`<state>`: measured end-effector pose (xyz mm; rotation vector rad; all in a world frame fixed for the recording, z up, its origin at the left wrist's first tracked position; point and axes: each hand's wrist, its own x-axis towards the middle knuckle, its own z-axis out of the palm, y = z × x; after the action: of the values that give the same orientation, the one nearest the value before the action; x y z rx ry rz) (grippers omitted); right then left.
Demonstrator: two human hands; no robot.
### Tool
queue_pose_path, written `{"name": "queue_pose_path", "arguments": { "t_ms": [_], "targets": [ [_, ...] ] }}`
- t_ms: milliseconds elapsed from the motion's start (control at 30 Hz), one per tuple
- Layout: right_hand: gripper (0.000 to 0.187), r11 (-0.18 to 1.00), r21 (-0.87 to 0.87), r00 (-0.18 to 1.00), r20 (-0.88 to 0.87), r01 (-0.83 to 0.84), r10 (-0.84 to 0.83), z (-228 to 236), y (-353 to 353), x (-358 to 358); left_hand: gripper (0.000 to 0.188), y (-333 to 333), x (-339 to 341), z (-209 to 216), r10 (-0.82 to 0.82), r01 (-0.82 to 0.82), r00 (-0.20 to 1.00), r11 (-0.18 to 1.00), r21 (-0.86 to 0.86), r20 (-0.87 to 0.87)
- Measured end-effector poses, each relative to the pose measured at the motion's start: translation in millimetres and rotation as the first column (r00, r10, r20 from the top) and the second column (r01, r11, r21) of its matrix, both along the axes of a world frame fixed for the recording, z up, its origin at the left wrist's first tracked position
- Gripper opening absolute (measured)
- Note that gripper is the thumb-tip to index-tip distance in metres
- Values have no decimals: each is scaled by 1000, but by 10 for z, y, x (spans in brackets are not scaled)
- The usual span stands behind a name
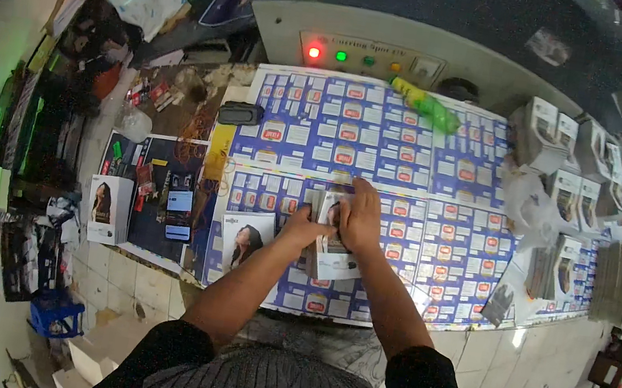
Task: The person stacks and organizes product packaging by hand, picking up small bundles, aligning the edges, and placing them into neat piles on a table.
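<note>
On the table in front of me stands a stack of small printed sheets, white at the lower end with a dark picture above. My left hand closes on its left side, thumb lying across the top. Around the far right part of the stack wraps my right hand, its fingers reaching over the far edge. Just left of my left hand lies a second stack of similar sheets, untouched. Parts of the held stack are covered by my hands.
Blue-and-white printed sheets cover the table. Several bundled stacks and a clear plastic bag sit at right. A green bottle lies near the machine panel. Leftward are a phone, rubber bands and another stack.
</note>
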<state>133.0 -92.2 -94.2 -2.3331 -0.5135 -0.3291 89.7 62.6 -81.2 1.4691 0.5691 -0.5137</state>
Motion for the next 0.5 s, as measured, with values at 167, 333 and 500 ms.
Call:
{"name": "queue_pose_path", "arguments": {
  "t_ms": [167,333,500],
  "targets": [
    [67,971,-41,967,-97,234,-237,208,29,-192,51,-82,-139,239,36,-37,999,999,27,29],
    [73,821,337,647,-761,460,-51,444,-220,-558,57,-28,-280,588,-58,80,960,994,-68,273],
    [58,815,246,793,-488,525,-364,846,-161,-958,49,-218,-568,927,31,8,958,991,-134,284]
  ]
}}
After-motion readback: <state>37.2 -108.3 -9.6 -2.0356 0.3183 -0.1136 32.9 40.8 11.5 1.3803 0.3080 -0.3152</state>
